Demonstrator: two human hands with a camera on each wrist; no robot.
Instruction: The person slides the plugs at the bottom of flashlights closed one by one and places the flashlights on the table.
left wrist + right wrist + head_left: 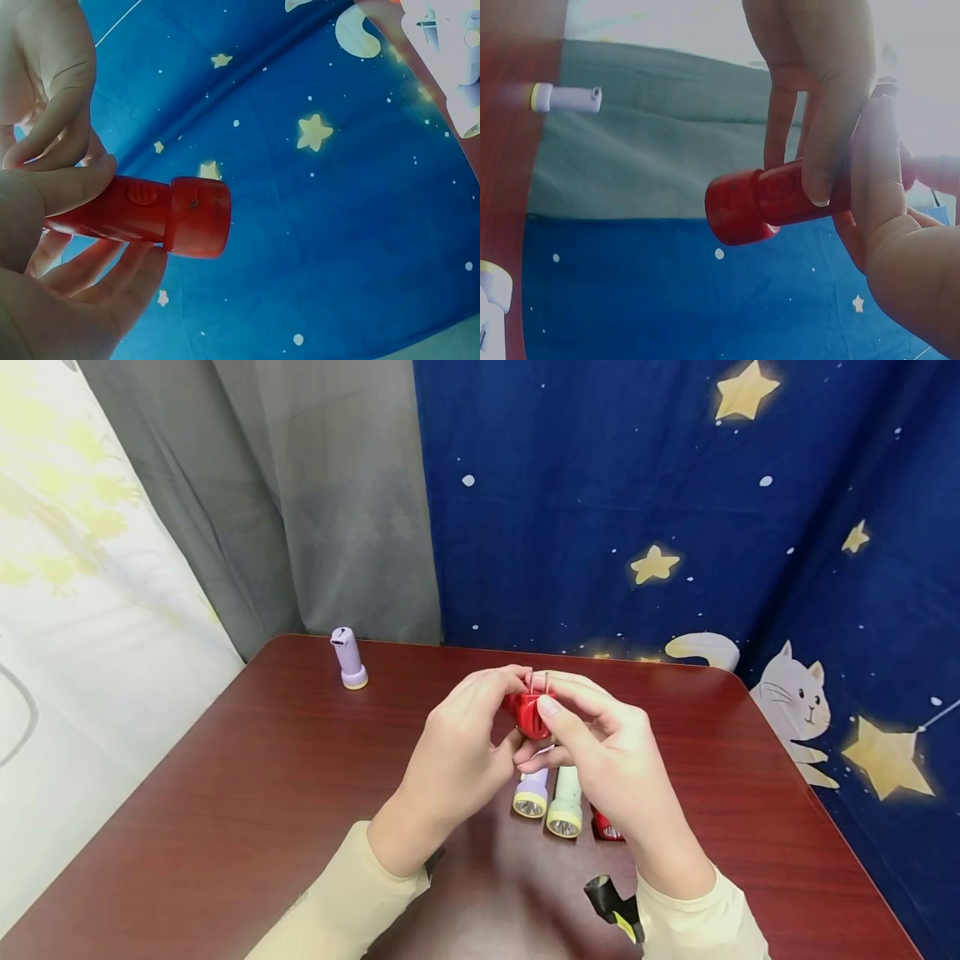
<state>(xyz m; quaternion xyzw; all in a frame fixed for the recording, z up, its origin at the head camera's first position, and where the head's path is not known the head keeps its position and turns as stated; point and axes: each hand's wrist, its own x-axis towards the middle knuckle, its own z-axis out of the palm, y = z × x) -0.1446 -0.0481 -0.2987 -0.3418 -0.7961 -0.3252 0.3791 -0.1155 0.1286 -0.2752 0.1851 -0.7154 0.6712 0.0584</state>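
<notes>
Landmark: the held red flashlight (pixel 534 715), raised above the table (pixel 247 785). I have the left hand (pixel 461 747) curled about its body and the right hand (pixel 611 747) also gripping it, thumb on the tail end. Two thin metal prongs (pixel 539 683) stand up at that end; in my wrist feeds the wide head sticks out past the fingers, switch on the body.

Nearer the wearer than the landmark, on the table: a lilac flashlight (pixel 531 800), a pale green flashlight (pixel 566 810) just beside it, then a second red flashlight (pixel 609 828), partly hidden by the right wrist. Well to the landmark's left, another lilac flashlight (pixel 349 658) stands head down. Behind the landmark, I log a blue curtain (pixel 540 560) with stars.
</notes>
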